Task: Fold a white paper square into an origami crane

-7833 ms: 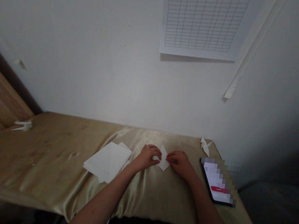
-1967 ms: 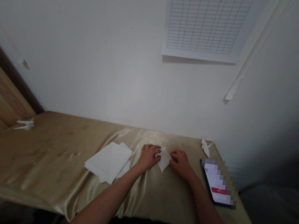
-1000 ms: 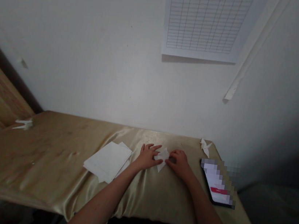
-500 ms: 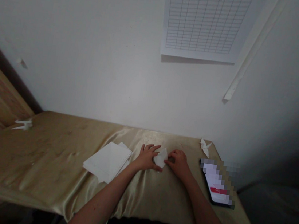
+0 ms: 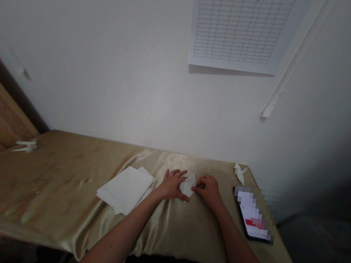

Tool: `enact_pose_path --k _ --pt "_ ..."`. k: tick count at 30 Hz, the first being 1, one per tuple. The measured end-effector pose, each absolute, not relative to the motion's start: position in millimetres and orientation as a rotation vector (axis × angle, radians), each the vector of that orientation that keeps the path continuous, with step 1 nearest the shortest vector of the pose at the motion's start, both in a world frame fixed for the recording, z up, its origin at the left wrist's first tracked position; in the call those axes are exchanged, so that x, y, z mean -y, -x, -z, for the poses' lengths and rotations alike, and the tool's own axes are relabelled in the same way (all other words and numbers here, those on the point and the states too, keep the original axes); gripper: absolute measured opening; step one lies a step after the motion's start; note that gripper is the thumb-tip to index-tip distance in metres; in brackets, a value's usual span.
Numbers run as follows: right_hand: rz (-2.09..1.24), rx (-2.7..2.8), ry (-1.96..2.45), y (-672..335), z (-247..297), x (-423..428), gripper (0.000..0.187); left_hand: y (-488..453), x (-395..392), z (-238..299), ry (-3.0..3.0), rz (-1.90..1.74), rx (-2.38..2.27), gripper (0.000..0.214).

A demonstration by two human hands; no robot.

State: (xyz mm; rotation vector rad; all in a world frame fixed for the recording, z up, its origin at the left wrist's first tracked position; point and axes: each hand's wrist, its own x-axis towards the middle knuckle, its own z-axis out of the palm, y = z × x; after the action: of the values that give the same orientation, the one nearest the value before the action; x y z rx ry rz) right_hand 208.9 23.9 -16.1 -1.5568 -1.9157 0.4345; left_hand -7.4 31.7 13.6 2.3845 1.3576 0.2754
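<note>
A small folded white paper [image 5: 187,185] lies on the gold satin cloth [image 5: 65,203] of the table, between my two hands. My left hand [image 5: 172,184] rests on its left side with fingers stretched flat over it. My right hand [image 5: 208,189] has its fingers curled and pinched against the paper's right edge. Part of the paper is hidden under the fingers.
A loose stack of white sheets [image 5: 125,188] lies left of my hands. A phone [image 5: 252,214] with a lit screen lies at the right. One folded paper crane [image 5: 239,172] sits at the back right, another [image 5: 25,145] at the far left. A gridded chart [image 5: 239,25] hangs on the wall.
The paper went from a wider diamond to a narrower folded shape. My left fingers opened flat on it and my right hand slid in against its right edge.
</note>
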Motion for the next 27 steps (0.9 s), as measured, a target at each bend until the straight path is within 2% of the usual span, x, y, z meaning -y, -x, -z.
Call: enact_pose_path --k 6,27 --pt "-0.519 1.934 1.44 -219 20 -29 0.006 8 -32 -10 -2.407 -0.288 -1.368 0.091" --pt "-0.52 1.894 1.438 -217 19 -27 0.006 8 -33 -9 -2.398 -0.296 -1.375 0.091"
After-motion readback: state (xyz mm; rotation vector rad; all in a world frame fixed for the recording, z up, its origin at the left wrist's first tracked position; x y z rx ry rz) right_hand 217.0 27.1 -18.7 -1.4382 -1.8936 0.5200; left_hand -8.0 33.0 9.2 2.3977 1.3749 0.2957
